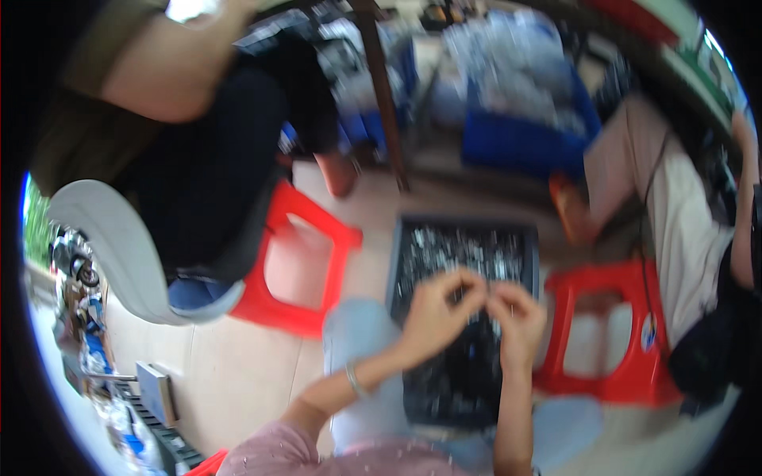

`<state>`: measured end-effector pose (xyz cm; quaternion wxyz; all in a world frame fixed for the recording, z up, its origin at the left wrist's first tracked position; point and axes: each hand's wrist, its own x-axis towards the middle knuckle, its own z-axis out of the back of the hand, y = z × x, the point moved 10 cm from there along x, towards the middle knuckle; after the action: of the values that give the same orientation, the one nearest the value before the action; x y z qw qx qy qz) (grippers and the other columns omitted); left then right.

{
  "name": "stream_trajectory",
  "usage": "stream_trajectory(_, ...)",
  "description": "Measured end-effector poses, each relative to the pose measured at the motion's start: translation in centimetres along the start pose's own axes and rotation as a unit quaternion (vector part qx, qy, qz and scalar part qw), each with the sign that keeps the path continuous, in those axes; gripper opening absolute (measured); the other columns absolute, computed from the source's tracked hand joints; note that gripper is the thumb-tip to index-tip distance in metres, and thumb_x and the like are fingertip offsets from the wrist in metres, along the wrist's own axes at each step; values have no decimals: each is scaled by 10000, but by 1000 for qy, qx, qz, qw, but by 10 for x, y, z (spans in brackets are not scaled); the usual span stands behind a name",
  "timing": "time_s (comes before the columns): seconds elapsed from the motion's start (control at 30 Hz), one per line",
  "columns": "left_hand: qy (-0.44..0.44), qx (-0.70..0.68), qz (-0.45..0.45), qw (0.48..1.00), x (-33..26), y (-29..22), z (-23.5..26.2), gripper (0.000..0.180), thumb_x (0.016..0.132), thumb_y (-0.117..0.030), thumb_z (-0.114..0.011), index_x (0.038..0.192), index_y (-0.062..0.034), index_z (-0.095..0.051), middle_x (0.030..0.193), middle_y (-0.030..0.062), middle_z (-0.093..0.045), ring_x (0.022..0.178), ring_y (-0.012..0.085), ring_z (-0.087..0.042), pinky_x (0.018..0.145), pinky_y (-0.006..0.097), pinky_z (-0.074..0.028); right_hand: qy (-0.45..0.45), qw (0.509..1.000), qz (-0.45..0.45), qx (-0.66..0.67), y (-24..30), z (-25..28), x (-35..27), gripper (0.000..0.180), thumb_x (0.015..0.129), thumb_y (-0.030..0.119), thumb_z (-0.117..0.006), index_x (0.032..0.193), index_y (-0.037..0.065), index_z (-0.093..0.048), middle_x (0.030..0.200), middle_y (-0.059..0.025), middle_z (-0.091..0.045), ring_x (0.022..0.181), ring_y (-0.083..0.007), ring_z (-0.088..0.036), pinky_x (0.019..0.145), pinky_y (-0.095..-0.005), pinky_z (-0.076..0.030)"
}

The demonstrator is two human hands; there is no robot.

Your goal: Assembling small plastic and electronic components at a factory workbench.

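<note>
Over a dark grey tray (pixel 394 274) my two hands meet, fingertips almost touching. My left hand (pixel 444 309) has thumb and index finger pinched, with a bracelet on that wrist. My right hand (pixel 516 313) pinches from the other side. Whatever small thing lies between the fingertips is too small and blurred to name. The tray, between my knees, holds many small black and shiny clear or silvery pieces (pixel 460 246) that I cannot make out.
A person on a red stool (pixel 317 313) with a grey-white seat back (pixel 111 238) sits at left. Another person sits at right on a red stool (pixel 603 389). Blue crates (pixel 508 143) of clear plastic bags stand beyond, behind a brown table leg (pixel 385 103).
</note>
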<state>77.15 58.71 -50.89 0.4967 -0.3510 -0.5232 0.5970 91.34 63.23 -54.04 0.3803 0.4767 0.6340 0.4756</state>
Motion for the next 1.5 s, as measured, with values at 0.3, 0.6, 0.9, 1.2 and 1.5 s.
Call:
stream_trajectory(0.3, 17, -150, -5, 989, 5, -3, 3, 130, 821, -15, -631, 940, 11, -678, 879, 67, -682, 829, 119, -631, 768, 260, -492, 15, 994, 96, -45, 36, -10, -5, 174, 738, -121, -690, 904, -69, -686, 943, -107, -628, 847, -145, -613, 735, -230, -513)
stream_trajectory(0.6, 37, -202, 17, 979, 7, -11, 4, 104, 817, 21, -643, 915, 25, -677, 890, 66, -671, 838, 99, -620, 751, 244, -507, 22, 981, 162, -101, 66, -18, -7, 109, 723, -82, -690, 823, -41, -702, 859, -107, -657, 776, -150, -622, 707, -251, -513)
stream_trajectory(0.9, 26, -284, -49, 957, 7, -27, 8, 374, 800, 19, -689, 1148, 16, -552, 1045, 47, -563, 977, 105, -547, 826, 240, -498, 26, 987, 153, -48, 63, -29, -1, 167, 775, -94, -682, 940, -67, -675, 981, -120, -623, 878, -149, -615, 767, -232, -512)
stream_trajectory(1.2, 22, -280, 52, 958, -6, -4, 0, 240, 808, -22, -673, 1028, -6, -577, 924, 28, -596, 843, 67, -560, 740, 207, -477, 24, 991, 119, -59, 48, -17, -14, 135, 835, -36, -652, 966, -52, -684, 970, -96, -631, 830, -117, -599, 718, -210, -498)
stream_trajectory(1.5, 37, -312, 92, 945, -6, 4, -4, 246, 810, -1, -672, 1040, 3, -585, 991, 44, -591, 862, 70, -573, 729, 198, -483, 29, 993, 108, -48, 43, -16, -11, 131, 859, -28, -627, 974, -48, -686, 970, -93, -630, 778, -100, -587, 674, -205, -497)
